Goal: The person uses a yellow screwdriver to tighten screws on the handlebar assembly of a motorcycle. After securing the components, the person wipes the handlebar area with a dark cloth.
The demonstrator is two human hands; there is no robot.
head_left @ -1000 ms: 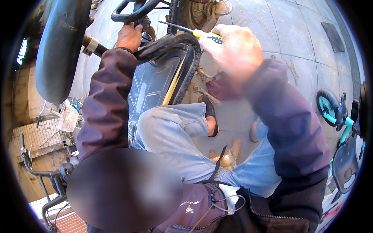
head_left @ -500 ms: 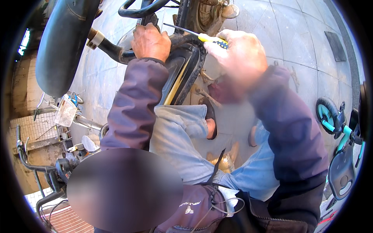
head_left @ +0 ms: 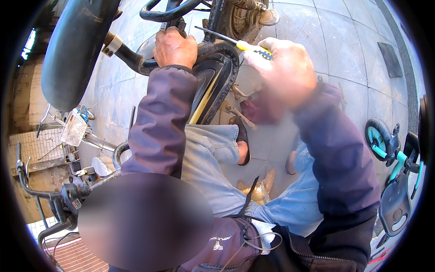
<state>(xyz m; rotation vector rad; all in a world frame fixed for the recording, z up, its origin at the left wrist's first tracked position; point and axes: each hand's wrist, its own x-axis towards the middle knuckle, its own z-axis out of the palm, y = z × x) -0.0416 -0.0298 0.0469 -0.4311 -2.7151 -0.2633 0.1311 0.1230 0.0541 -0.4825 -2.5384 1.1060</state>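
Observation:
My left hand [head_left: 175,49] is closed over something I cannot make out at a black fitting [head_left: 173,22] on the dirty black scooter frame [head_left: 222,52], just above its bent tube. In my right hand [head_left: 285,68] is a screwdriver [head_left: 253,49] with a yellow-and-black handle, its shaft pointing left toward that fitting, the tip a little right of my left hand. A long black padded seat [head_left: 74,50] hangs at upper left, on a tube with a silver clamp [head_left: 113,45]. A dusty round metal part [head_left: 238,20] is at the top, beside the frame.
My jeans-clad legs [head_left: 213,149] are spread below the frame on grey paving [head_left: 344,41]. Bicycles [head_left: 74,127] and black handlebars [head_left: 45,195] stand at left. A turquoise small vehicle [head_left: 380,145] is at right, below a dark flat slab [head_left: 389,59]. A yellowish item [head_left: 259,192] lies between my legs.
My left hand has moved right and down along the frame from where it was a second ago. My right hand and screwdriver have shifted slightly right and down.

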